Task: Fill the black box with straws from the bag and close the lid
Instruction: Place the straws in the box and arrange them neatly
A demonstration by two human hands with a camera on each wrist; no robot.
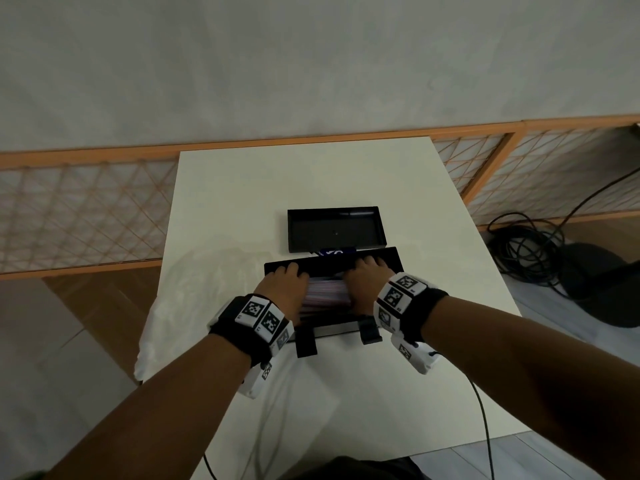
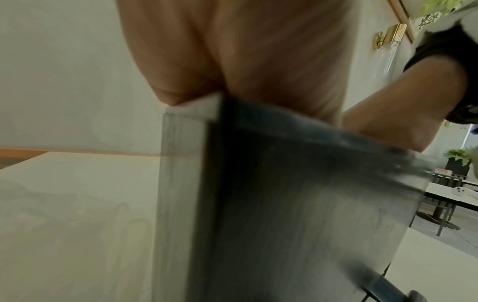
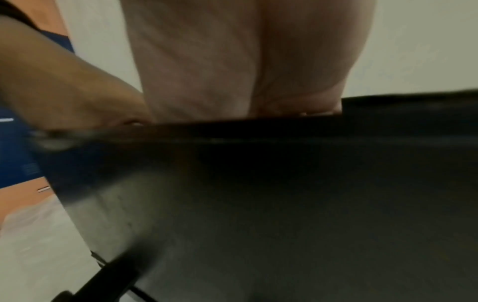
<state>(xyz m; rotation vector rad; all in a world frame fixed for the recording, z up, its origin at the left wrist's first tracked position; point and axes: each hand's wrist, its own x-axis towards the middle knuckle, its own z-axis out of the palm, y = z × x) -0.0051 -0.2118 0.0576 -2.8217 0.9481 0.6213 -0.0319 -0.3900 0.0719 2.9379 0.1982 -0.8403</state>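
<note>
Two hands work inside the open rectangular black box at table centre: left hand and right hand press on a bundle of pale striped straws, fingers curled at the far wall. Filling looks nearly finished. Shallow black lid lies just behind, not yet fitted; crumpled clear plastic bag lies left.

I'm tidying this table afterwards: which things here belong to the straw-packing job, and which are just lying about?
Job: black box, straws, lid, plastic bag, left hand, right hand.
Lying about: coiled cables, lattice fence.
</note>
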